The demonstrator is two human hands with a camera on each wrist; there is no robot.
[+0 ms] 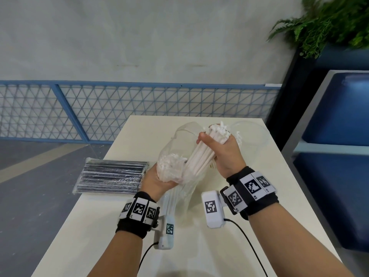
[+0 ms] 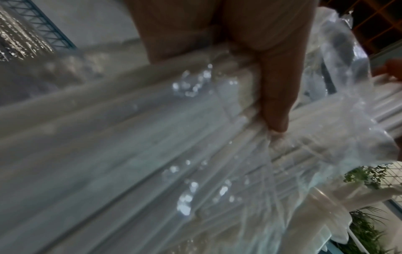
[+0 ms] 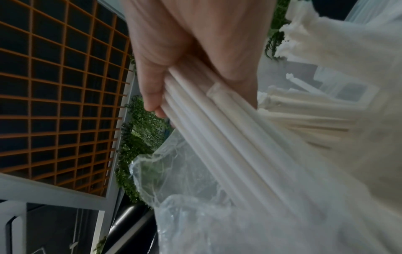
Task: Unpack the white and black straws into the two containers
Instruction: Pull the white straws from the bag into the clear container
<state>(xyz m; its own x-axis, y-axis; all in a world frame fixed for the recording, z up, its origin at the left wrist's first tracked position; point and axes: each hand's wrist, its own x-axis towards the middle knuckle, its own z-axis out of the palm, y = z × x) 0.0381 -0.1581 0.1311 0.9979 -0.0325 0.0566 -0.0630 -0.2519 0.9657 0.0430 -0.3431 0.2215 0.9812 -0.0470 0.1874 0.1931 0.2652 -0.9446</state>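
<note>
Over the table, my left hand (image 1: 159, 181) grips a clear plastic bag (image 1: 171, 168) that still holds white straws. My right hand (image 1: 219, 148) is wrapped round a bundle of white straws (image 1: 201, 154) whose lower ends still sit in the bag. The right wrist view shows those straws (image 3: 217, 128) running from my fist (image 3: 174, 60) into the crumpled bag mouth (image 3: 185, 189). In the left wrist view a finger (image 2: 274, 103) presses the bag (image 2: 152, 154). A sealed pack of black straws (image 1: 113, 175) lies at the table's left edge. One clear container (image 1: 253, 134) stands behind my right hand.
The cream table (image 1: 259, 196) ends just left of the black pack. Behind the bag is another clear shape (image 1: 185, 128), container or bag I cannot tell. A blue mesh fence (image 1: 139, 108) runs behind, with a blue bench (image 1: 339, 116) and a plant (image 1: 329, 23) to the right.
</note>
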